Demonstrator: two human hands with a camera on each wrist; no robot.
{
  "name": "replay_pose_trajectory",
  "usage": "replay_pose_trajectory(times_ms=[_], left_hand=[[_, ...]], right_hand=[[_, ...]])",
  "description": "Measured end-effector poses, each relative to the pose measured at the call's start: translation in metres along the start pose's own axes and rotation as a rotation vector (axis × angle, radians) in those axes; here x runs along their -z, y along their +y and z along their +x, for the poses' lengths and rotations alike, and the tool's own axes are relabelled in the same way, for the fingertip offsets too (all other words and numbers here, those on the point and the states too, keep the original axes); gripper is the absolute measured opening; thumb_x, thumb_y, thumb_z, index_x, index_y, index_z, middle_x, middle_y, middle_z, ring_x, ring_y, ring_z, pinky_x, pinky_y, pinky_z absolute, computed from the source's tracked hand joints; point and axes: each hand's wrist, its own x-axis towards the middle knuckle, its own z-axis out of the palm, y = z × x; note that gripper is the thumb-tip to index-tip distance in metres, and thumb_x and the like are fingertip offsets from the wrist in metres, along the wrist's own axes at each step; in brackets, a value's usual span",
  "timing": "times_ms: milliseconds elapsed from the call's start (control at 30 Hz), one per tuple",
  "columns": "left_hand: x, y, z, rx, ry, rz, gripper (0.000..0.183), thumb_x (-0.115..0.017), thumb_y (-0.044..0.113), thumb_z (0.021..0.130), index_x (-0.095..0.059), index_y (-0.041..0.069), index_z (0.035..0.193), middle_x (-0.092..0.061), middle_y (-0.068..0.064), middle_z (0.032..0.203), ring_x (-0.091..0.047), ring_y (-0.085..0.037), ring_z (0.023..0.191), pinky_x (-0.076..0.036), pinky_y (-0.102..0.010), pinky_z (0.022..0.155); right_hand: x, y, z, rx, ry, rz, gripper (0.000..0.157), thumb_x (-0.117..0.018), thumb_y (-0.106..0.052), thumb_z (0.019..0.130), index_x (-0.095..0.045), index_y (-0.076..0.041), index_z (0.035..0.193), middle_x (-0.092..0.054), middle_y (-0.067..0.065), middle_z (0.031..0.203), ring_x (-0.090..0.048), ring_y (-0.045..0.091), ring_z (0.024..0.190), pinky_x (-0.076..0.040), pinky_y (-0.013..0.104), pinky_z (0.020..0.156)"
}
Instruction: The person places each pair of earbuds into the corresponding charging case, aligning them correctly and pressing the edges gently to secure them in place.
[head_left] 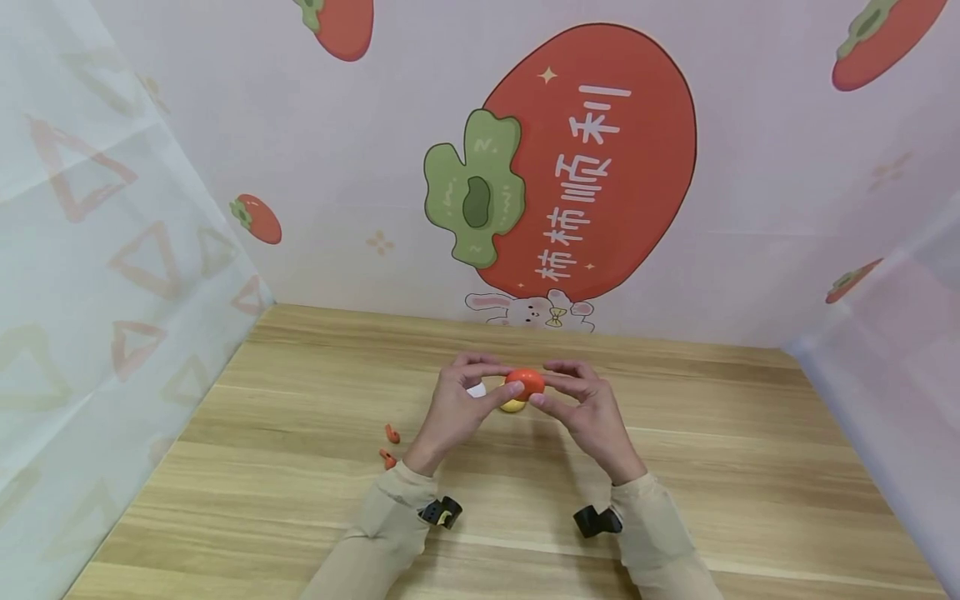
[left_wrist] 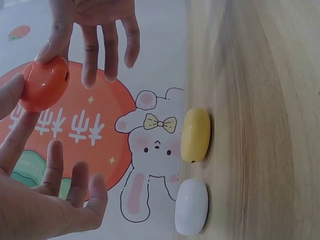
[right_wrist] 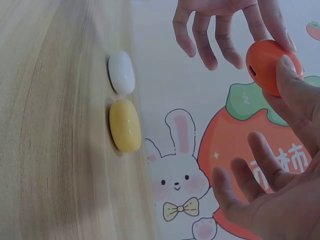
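Above the table, an orange earbud charging case (head_left: 530, 380), rounded and glossy, is held between both hands. My left hand (head_left: 463, 406) pinches it by thumb and forefinger from the left. From the right, my right hand (head_left: 592, 414) grips it likewise with thumb and forefinger. The other fingers of both hands stretch away from it. A small dark port (left_wrist: 67, 76) shows on the case, and its lid appears closed. Two orange earbuds (head_left: 392, 433) lie on the table left of my left forearm.
A yellow case (left_wrist: 195, 135) and a white case (left_wrist: 191, 207) lie side by side on the wooden table (head_left: 300, 400), beyond the hands. Behind them rises a printed backdrop (head_left: 352, 167) with persimmons and a rabbit. Fabric walls (head_left: 97, 250) stand at both sides.
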Motion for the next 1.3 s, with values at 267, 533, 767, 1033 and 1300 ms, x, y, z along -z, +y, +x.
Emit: replay_pose_trajectory(times_ms=[267, 533, 767, 1033, 1300], left_hand=[[-0.0005, 0.0017, -0.0006, 0.006, 0.014, 0.008, 0.023, -0.082, 0.022, 0.087, -0.080, 0.008, 0.106, -0.059, -0.013, 0.121, -0.050, -0.024, 0.119, -0.040, -0.060, 0.102], [-0.0005, 0.0017, -0.0002, 0.022, 0.013, 0.016, 0.023, -0.082, 0.023, 0.088, -0.080, 0.009, 0.106, -0.060, -0.007, 0.119, -0.050, -0.023, 0.119, -0.040, -0.059, 0.101], [-0.0015, 0.0005, 0.0001, 0.024, 0.014, 0.025, 0.023, -0.082, 0.022, 0.088, -0.080, 0.007, 0.105, -0.059, -0.008, 0.119, -0.049, -0.026, 0.119, -0.039, -0.061, 0.102], [-0.0038, -0.0004, -0.0017, 0.027, 0.041, 0.027, 0.022, -0.081, 0.023, 0.088, -0.081, 0.007, 0.102, -0.060, -0.009, 0.117, -0.050, -0.027, 0.118, -0.038, -0.062, 0.101], [-0.0043, 0.0019, -0.0020, 0.045, 0.058, 0.032, 0.024, -0.077, 0.026, 0.092, -0.080, 0.004, 0.100, -0.061, -0.010, 0.117, -0.052, -0.028, 0.116, -0.038, -0.064, 0.100]], right_hand=[[0.0005, -0.0013, 0.0007, 0.028, -0.004, -0.048, 0.031, -0.082, -0.019, 0.087, -0.077, -0.006, 0.115, -0.062, 0.012, 0.125, -0.054, 0.031, 0.121, -0.046, 0.062, 0.100], [0.0007, -0.0026, 0.0008, 0.039, 0.002, -0.107, 0.033, -0.083, -0.024, 0.087, -0.078, -0.009, 0.116, -0.065, 0.010, 0.126, -0.055, 0.031, 0.123, -0.043, 0.063, 0.100], [0.0007, -0.0014, 0.0007, 0.038, -0.008, -0.114, 0.033, -0.083, -0.023, 0.086, -0.078, -0.009, 0.116, -0.063, 0.012, 0.129, -0.054, 0.034, 0.125, -0.042, 0.066, 0.100], [0.0009, 0.0000, 0.0003, 0.030, -0.016, -0.106, 0.034, -0.084, -0.022, 0.086, -0.078, -0.007, 0.115, -0.060, 0.015, 0.135, -0.051, 0.038, 0.129, -0.041, 0.068, 0.100], [0.0003, -0.0002, -0.0006, 0.031, -0.023, -0.103, 0.033, -0.084, -0.022, 0.085, -0.078, -0.007, 0.114, -0.058, 0.014, 0.135, -0.050, 0.035, 0.129, -0.041, 0.066, 0.100]])
